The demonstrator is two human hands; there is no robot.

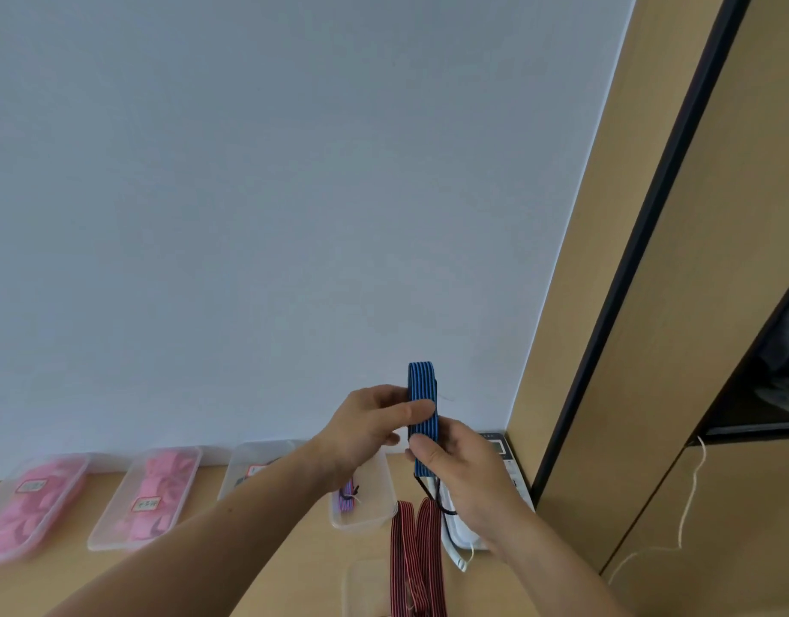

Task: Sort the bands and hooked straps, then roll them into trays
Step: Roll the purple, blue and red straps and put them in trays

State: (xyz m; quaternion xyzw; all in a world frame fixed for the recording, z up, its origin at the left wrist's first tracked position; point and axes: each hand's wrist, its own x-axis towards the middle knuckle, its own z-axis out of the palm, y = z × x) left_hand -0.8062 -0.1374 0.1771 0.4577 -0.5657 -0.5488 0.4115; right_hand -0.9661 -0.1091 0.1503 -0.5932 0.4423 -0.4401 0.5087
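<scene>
While upright, blue striped strap (pixel 422 381) in the grip of left hand (pixel 366 431) and right hand (pixel 463 473).

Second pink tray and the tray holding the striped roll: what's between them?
One more clear, labelled tray, partly behind the left forearm; head view.

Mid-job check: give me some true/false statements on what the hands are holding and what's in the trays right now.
1. Both the left hand and the right hand grip the blue striped strap. True.
2. The red striped strap is held in the right hand. False: it sits below the hands, gripped by neither.
3. The leftmost tray holds pink bands. True.
4. The tray behind the left hand holds nothing. False: a small purple striped strap lies in it.
</scene>
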